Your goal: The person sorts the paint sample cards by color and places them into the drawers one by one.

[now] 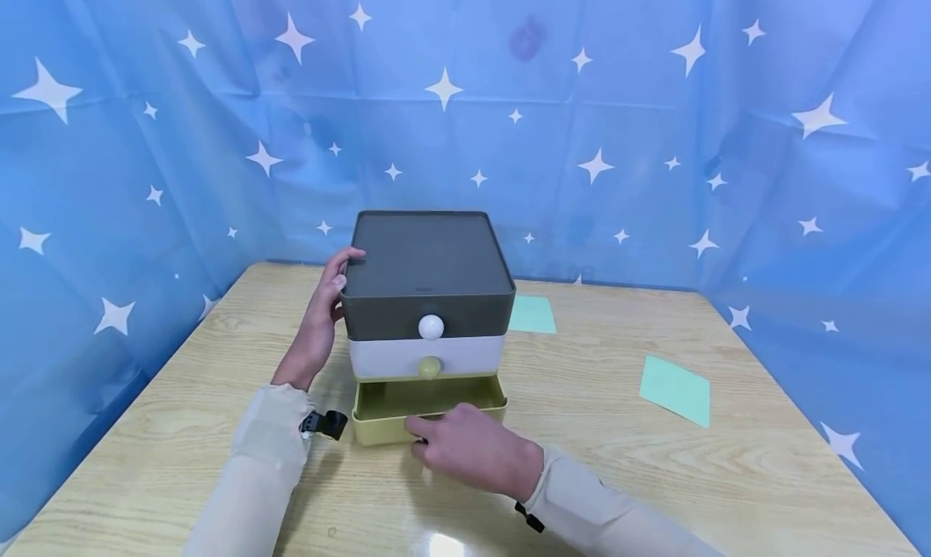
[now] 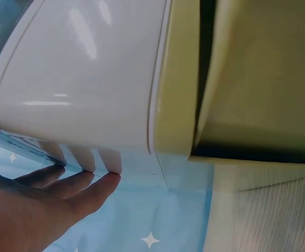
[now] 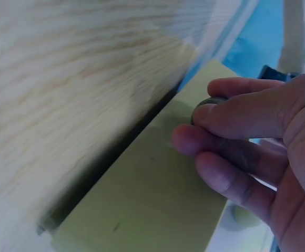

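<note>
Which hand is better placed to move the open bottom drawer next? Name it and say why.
Probably the right hand: its fingers pinch the knob of the bottom drawer, while the left hand touches the side of the drawer unit.

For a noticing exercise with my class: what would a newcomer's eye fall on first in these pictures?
First, the stack of drawers near the table's middle, its green bottom drawer open, with the right grip pinching that drawer's knob and the left grip touching the stack's left side. Behind it, a bright blue curtain with white stars fills the background.
</note>
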{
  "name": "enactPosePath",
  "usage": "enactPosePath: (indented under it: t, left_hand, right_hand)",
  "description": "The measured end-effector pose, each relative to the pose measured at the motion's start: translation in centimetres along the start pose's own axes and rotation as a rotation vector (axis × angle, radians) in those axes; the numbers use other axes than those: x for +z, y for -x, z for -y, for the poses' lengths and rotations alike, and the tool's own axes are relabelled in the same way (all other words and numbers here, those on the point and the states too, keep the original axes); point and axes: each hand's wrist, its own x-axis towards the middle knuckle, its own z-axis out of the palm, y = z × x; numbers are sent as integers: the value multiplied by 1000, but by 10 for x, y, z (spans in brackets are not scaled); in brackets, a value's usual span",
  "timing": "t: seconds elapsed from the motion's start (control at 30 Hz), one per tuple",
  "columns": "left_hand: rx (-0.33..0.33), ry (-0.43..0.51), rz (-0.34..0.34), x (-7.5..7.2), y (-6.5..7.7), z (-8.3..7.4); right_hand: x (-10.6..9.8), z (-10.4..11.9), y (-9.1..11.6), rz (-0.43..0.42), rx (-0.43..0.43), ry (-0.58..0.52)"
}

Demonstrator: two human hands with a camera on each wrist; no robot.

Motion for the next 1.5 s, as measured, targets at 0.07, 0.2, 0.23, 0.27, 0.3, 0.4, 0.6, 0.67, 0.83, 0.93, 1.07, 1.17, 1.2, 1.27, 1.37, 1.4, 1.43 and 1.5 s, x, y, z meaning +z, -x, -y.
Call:
enactPosePath:
  t: [0.07,0.2,0.23,0.27,0.3,0.4,0.6,0.67,0.83,0.93,1.07,1.17,1.2,1.27,1.37,1.4,1.43,1.5]
  left_hand:
    - [1,0,0,0,0,0]
    - [-2,-9,1,0,0,-1]
    - [-3,-10,3,1,0,-1]
    - [-3,-13,4,1,1,-1]
    - [-3,-13,4,1,1,-1]
    - [0,-12,5,1,1,-1]
    - [3,-13,-1,0,1,-2]
    - [4,-11,-2,0,1,-2]
    - [6,-8,1,0,1,-2]
    - [3,-9,3,0,1,-2]
    - [0,-8,2,1,1,-2]
    - [-1,-8,0,1,1,-2]
    - [-1,-8,-1,1,0,-2]
    - [0,-6,0,1,0,-2]
    - [0,-8,1,1,0,-2]
    - [0,-8,1,1,0,-2]
    - [0,-9,1,1,0,-1]
    - [-4,-10,-2,1,1,-1]
  right_hand:
    - [-2,2,1,0,-8,7]
    - [-7,7,4,0,-24,15]
    - [-8,8,4,-1,-27,12]
    - [-10,9,5,-1,-29,13]
    - [-11,10,6,-1,-33,17]
    - [-15,12,8,-11,-39,27]
    - [-18,16,11,-54,-61,16]
    - [-19,17,12,-62,-66,13]
    - [-20,19,13,-77,-67,15]
    - [-21,20,14,-89,-67,3]
    - [-22,21,15,-90,-65,-5]
    - [-23,23,16,-92,-65,-1]
    - [-23,23,17,-94,-64,-1]
    - [-23,24,18,-97,-61,-7]
    - [-26,25,20,-98,-50,-33]
    - [-28,25,20,-95,-46,-59]
    - [-32,24,21,-89,-46,-92]
    - [-42,23,22,-91,-53,-149]
